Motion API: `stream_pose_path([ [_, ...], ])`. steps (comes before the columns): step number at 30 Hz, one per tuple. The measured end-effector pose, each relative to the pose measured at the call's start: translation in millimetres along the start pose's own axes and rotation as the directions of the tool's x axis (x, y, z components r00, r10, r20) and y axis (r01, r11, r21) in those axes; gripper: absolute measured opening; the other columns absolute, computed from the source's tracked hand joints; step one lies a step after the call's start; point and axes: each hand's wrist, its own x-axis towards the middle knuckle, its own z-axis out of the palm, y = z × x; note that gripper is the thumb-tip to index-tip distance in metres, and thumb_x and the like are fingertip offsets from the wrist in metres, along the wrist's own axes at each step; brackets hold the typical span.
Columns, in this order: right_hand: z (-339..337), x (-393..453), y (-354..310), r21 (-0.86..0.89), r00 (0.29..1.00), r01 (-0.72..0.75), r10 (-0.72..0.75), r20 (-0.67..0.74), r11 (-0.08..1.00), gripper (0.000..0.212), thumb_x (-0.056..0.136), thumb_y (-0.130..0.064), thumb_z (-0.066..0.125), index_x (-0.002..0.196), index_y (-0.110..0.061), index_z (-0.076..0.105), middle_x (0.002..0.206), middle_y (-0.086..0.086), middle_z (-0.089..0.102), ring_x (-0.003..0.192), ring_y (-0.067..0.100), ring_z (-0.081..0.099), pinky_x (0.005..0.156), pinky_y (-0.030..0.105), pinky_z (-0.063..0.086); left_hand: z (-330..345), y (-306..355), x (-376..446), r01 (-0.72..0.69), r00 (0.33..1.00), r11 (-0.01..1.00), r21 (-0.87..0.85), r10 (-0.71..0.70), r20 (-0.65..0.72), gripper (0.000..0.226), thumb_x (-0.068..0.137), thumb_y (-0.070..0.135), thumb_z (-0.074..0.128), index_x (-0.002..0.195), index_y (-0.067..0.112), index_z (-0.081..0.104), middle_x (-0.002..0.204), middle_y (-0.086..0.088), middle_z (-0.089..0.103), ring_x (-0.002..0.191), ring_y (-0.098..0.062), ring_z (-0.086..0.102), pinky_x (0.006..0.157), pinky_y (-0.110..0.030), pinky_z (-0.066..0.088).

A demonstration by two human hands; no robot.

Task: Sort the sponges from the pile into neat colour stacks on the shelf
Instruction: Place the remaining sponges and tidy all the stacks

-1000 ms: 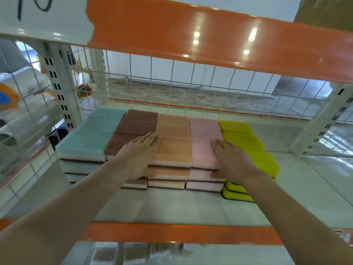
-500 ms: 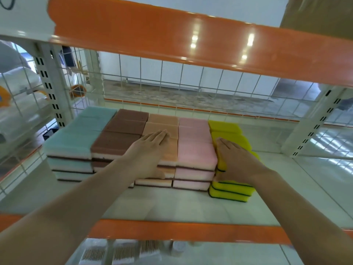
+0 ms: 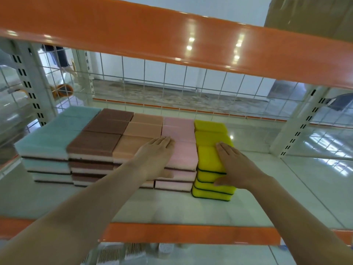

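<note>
Item: yellow stack [image 3: 210, 161], long axis running away from me, directly under my right hand [image 3: 238, 167], fingers flat; left hand [image 3: 154, 157] flat on pink stack [image 3: 181, 150].

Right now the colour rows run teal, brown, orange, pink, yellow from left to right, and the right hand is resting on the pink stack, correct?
Not quite. The order is right, but the head view shows the right hand resting on the yellow stack, not the pink stack. The left hand lies across the orange and pink stacks.
</note>
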Motion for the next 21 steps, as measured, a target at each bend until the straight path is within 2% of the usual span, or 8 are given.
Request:
stream_pose_path([
  [10, -0.8, 5.0, -5.4, -0.027, 0.998, 0.069, -0.069, 0.002, 0.997, 0.114, 0.076, -0.051, 0.067, 0.147, -0.007, -0.011, 0.157, 0.008, -0.010, 0.145, 0.019, -0.001, 0.114, 0.025, 0.002, 5.2, 0.0, 5.6, 0.016, 0.999, 0.999, -0.031, -0.018, -0.044, 0.091, 0.085, 0.053, 0.055, 0.148, 0.006, 0.008, 0.156, -0.010, 0.012, 0.143, -0.019, 0.016, 0.114, -0.025, 0.010],
  [21, 1.3, 1.0, -16.7, -0.031, 0.996, 0.080, -0.081, -0.042, 0.996, 0.117, 0.074, -0.050, 0.071, 0.148, -0.014, -0.012, 0.158, 0.000, -0.009, 0.145, 0.016, -0.003, 0.115, 0.026, 0.004, 10.4, 8.1, -11.3, 0.042, 0.989, 0.999, -0.015, -0.043, -0.140, 0.090, 0.088, 0.053, 0.051, 0.148, 0.006, 0.005, 0.156, -0.009, 0.010, 0.143, -0.021, 0.010, 0.115, -0.027, 0.006],
])
